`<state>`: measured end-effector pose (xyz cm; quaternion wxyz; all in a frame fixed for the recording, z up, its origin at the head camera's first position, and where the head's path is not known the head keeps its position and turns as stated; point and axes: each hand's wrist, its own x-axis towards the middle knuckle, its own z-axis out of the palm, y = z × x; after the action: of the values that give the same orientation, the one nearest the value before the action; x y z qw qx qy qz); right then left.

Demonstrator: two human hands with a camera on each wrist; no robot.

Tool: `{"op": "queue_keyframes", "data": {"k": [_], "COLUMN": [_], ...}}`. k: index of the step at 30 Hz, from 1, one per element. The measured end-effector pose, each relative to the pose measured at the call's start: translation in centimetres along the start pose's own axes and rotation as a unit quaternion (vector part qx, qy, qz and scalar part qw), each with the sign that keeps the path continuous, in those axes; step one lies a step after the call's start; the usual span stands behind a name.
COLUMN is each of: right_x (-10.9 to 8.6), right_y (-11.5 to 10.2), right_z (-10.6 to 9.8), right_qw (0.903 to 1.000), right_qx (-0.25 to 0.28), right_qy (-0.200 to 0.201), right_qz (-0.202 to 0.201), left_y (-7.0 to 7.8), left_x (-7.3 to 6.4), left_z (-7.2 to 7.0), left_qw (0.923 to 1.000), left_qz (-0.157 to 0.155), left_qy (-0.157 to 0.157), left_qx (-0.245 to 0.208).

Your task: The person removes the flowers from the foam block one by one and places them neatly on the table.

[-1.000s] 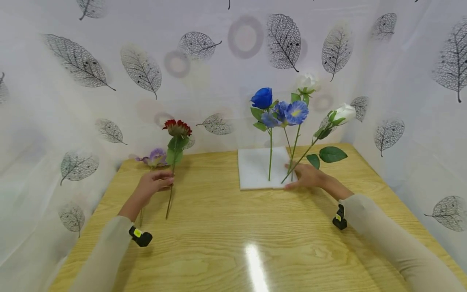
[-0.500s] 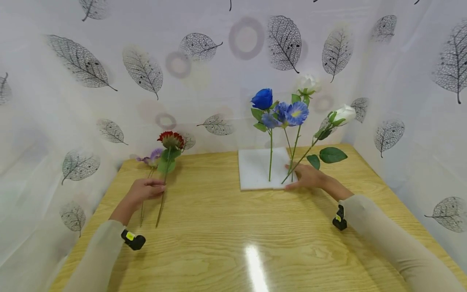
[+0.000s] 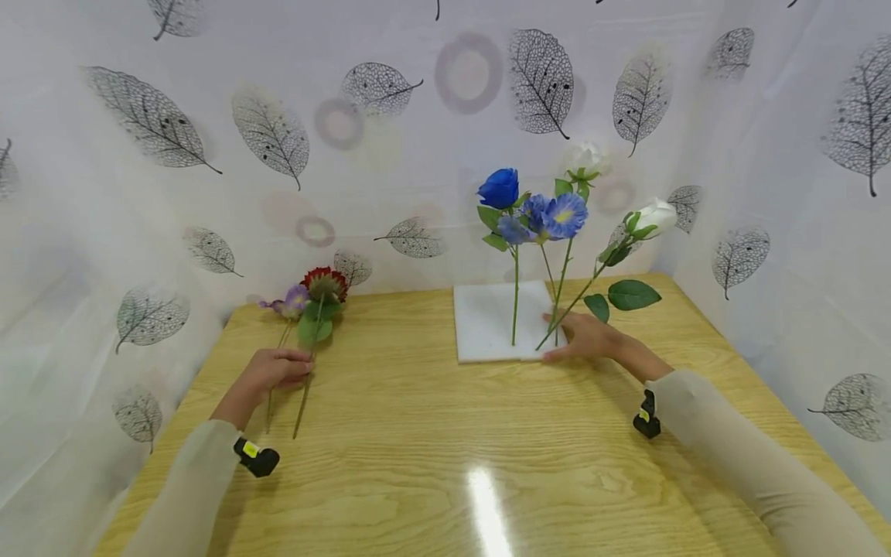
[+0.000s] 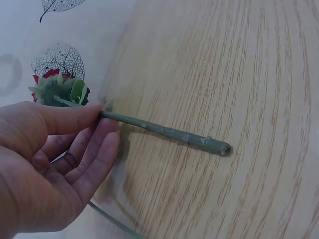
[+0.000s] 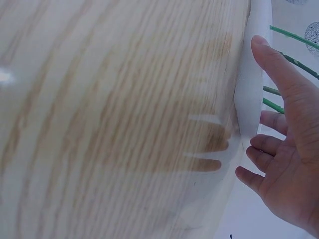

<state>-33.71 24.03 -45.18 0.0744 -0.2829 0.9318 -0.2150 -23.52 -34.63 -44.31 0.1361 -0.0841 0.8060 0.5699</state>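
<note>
Red petals top the red flower (image 3: 324,288), which the left hand (image 3: 273,373) holds at ten o'clock on the wooden table (image 3: 390,464), taking the table's middle as the hub. Thumb and forefinger pinch its green stem (image 4: 174,135); the bloom points to one o'clock from the hand, the cut end to five. Whether it touches the wood, I cannot tell. Just beside that bloom, at about nine o'clock, is a purple flower (image 3: 291,300), its stem passing behind the hand.

At one o'clock on the table lies a white foam block (image 3: 482,325). Against its three o'clock side, the right hand (image 3: 588,336) has thumb and fingers spread. Above the block rise an upright blue rose (image 3: 500,188), a blue iris (image 3: 565,215), a taller white rose (image 3: 588,158) and a leaning white rose (image 3: 656,219), tilted toward half past one.
</note>
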Motion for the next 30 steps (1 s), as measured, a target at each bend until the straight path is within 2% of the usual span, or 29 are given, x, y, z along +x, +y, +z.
{"op": "queue_keyframes", "data": {"k": [14,22,30], "right_x": [-0.13,-0.04,-0.02], "right_y": [-0.07,-0.17,-0.27], "right_z": [0.02,0.00,0.02], "right_qw": [1.0000,0.9999,0.9999], "right_qx": [-0.003,-0.013,-0.014], "right_qy": [0.003,0.001,0.001], "right_qz": [-0.008,-0.007,-0.003], "left_y": [-0.18,0.15,0.51], "left_x": [0.12,0.37,0.29], "left_z": [-0.01,0.08,0.33], "left_qw": [0.9996,0.9991,0.9986], "left_qz": [-0.025,-0.042,-0.047], "left_qy": [-0.008,-0.005,-0.004], "left_qx": [0.006,0.008,0.026]}}
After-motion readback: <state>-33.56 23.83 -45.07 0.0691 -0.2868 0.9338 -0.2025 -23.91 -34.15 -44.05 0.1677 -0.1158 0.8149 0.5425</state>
